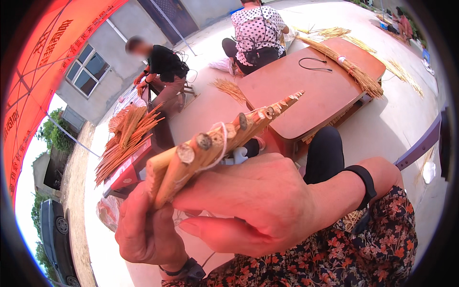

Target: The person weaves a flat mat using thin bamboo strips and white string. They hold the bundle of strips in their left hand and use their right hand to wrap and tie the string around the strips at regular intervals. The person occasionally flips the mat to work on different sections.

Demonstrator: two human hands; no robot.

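Stalk row [230, 131] w/ white string [225, 143]; L hand [143, 232] grasping near end, R hand [253, 203] against side, can't tell if clenched. Tied straw bundle [354, 74] on table [291, 91] bhd.

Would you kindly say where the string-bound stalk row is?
In the head view, the stalk row lies left of centre, in the left hand, against the right hand.

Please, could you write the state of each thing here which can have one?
Left hand: closed on the near end of the stalk row.
Right hand: curled, close to the stalk row, grip unclear.
Stalk row: raised, slanting, white string looped across it.
Long bundle: tied, lying on the table.
Black cable: curved, lying on the table.
Stalk pile: heaped.
Door: looks shut.
Co-worker in black: seated, leaning forward.
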